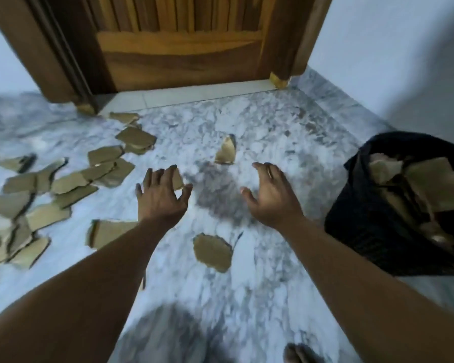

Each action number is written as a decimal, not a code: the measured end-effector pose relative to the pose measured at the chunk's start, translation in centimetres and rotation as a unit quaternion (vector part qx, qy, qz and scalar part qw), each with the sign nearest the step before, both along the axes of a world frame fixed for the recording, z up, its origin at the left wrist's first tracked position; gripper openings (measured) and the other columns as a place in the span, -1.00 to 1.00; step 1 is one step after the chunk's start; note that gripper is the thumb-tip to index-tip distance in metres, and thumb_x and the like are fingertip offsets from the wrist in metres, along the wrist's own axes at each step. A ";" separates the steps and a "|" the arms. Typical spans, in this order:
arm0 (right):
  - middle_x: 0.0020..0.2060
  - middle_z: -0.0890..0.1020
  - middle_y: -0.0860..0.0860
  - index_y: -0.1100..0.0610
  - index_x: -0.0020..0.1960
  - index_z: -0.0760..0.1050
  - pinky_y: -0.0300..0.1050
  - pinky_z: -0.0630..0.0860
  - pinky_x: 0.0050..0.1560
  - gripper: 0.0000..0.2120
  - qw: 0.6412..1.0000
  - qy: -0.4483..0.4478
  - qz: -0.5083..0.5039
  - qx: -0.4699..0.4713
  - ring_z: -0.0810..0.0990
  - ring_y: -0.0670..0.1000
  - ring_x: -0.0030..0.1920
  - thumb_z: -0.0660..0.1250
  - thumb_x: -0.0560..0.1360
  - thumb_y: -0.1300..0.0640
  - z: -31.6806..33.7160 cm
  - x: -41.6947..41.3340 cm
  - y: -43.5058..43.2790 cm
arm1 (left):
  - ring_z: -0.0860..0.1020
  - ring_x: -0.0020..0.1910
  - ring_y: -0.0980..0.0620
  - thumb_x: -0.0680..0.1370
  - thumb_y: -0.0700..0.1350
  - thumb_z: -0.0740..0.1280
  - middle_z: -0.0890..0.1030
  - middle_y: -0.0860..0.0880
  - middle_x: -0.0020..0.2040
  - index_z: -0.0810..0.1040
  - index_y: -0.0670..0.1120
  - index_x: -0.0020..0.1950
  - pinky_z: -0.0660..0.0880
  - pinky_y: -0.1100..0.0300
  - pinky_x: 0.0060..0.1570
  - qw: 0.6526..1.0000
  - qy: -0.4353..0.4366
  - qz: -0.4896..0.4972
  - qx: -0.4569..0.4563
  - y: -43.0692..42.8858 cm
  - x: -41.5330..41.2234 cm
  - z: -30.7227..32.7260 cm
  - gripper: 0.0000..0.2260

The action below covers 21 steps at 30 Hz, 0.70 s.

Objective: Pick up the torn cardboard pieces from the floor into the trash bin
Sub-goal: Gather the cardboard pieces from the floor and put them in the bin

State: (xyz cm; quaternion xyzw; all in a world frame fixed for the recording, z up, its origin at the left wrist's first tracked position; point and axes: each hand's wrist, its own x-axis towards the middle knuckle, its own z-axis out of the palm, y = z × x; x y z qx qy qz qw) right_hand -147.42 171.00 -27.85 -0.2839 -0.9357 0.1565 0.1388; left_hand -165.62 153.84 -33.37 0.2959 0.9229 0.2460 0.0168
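Observation:
Several torn brown cardboard pieces lie scattered on the marble floor, most in a spread at the left (pixel 63 179). One piece (pixel 212 251) lies between my forearms and another (pixel 226 151) sits ahead of my hands. My left hand (pixel 160 197) hovers with fingers spread over a small piece (pixel 178 180) partly hidden under its fingertips. My right hand (pixel 270 195) is open and holds nothing. At the right stands a black mesh trash bin (pixel 372 231), and cardboard pieces (pixel 430 184) lie inside it.
A wooden door (pixel 178 43) and its frame close off the far side, with white walls on both sides. The grey-white marble floor (pixel 260 271) stretches toward me. My bare toes (pixel 299 353) show at the bottom edge.

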 end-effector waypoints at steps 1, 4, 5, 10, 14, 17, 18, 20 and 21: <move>0.50 0.32 0.24 0.13 0.57 0.24 0.17 0.19 0.48 -0.20 0.998 -0.046 0.013 -0.032 0.24 0.23 0.52 0.07 0.49 -0.33 -2.4 -1.0 -1.8 | 0.06 0.61 -0.23 0.57 0.33 0.17 0.28 -0.16 0.57 0.20 0.07 0.60 0.03 -0.36 0.47 0.998 -0.007 0.021 -0.055 -2.4 -0.5 -1.5 -0.34; 0.64 -0.15 0.10 -0.06 0.65 -0.15 0.34 -0.23 0.51 -0.04 0.978 -0.179 0.034 -0.104 -0.22 0.15 0.61 0.00 0.43 -0.56 -10.0 -3.8 -7.1 | -0.32 0.60 -0.25 0.44 0.55 -0.08 -0.18 -0.16 0.66 -0.21 0.15 0.65 -0.26 -0.41 0.47 0.978 -0.030 0.075 -0.194 -9.8 -2.0 -6.7 -0.11; 0.63 -0.23 0.08 -0.08 0.64 -0.20 0.40 -0.29 0.48 -0.03 0.973 -0.199 0.041 -0.106 -0.30 0.15 0.60 0.01 0.43 -0.56 -12.2 -4.4 -8.6 | -0.39 0.57 -0.26 0.40 0.57 -0.18 -0.27 -0.17 0.64 -0.29 0.16 0.63 -0.29 -0.42 0.45 0.973 -0.032 0.077 -0.217 -11.7 -2.1 -8.1 -0.09; 0.62 0.07 0.18 -0.01 0.65 0.05 0.57 -0.18 0.41 -0.02 0.986 -0.128 0.098 0.032 -0.10 0.24 0.62 -0.03 0.43 -0.59 -17.9 -10.0 -9.4 | -0.43 0.55 -0.26 0.29 0.70 -0.06 -0.34 -0.14 0.63 -0.36 0.21 0.60 -0.35 -0.46 0.41 0.973 -0.022 0.135 -0.186 -15.0 -4.7 -10.7 0.05; 0.59 -0.35 0.10 -0.25 0.58 -0.38 0.54 -0.35 0.38 0.07 0.965 -0.186 0.178 0.037 -0.51 0.20 0.53 -0.03 0.28 -0.70 -16.6 -18.5 -7.3 | -0.41 0.55 -0.33 0.05 0.78 0.03 -0.39 -0.12 0.62 -0.42 0.26 0.56 -0.24 -0.56 0.37 0.970 0.000 0.140 -0.200 -15.9 -12.1 -9.5 0.27; 0.57 -0.41 0.08 -0.35 0.52 -0.43 0.58 -0.28 0.37 0.13 0.967 -0.158 0.197 0.034 -0.50 0.26 0.52 -0.07 0.13 -0.77 -16.5 -25.5 -7.4 | -0.46 0.50 -0.37 -0.05 0.79 0.03 -0.54 -0.10 0.54 -0.53 0.25 0.50 -0.15 -0.64 0.33 0.961 0.006 0.135 -0.242 -17.4 -17.5 -8.1 0.33; 0.56 -0.45 0.08 -0.37 0.51 -0.45 0.59 -0.25 0.37 0.14 0.963 -0.163 0.212 0.041 -0.53 0.27 0.50 -0.08 0.10 -0.78 -16.6 -27.6 -7.7 | -0.56 0.44 -0.34 -0.04 0.77 0.07 -0.65 -0.04 0.46 -0.59 0.27 0.43 -0.17 -0.62 0.33 0.959 0.002 0.133 -0.248 -17.8 -18.8 -7.5 0.31; 0.52 -0.50 0.09 -0.39 0.49 -0.46 0.63 -0.26 0.32 0.12 0.956 -0.169 0.232 0.058 -0.57 0.29 0.47 -0.06 0.11 -0.78 -16.9 -31.8 -8.5 | -0.71 0.32 -0.28 0.05 0.69 0.22 -0.77 0.06 0.32 -0.65 0.31 0.32 -0.25 -0.57 0.32 0.955 -0.038 0.147 -0.256 -18.8 -21.4 -7.0 0.26; 0.53 -0.49 0.10 -0.41 0.48 -0.45 0.65 -0.29 0.30 0.10 0.957 -0.168 0.229 0.063 -0.56 0.30 0.47 -0.05 0.13 -0.78 -16.8 -33.6 -8.9 | -0.63 0.39 -0.34 0.06 0.67 0.27 -0.70 0.04 0.41 -0.62 0.33 0.37 -0.22 -0.60 0.31 0.951 -0.070 0.167 -0.249 -19.3 -22.8 -7.2 0.28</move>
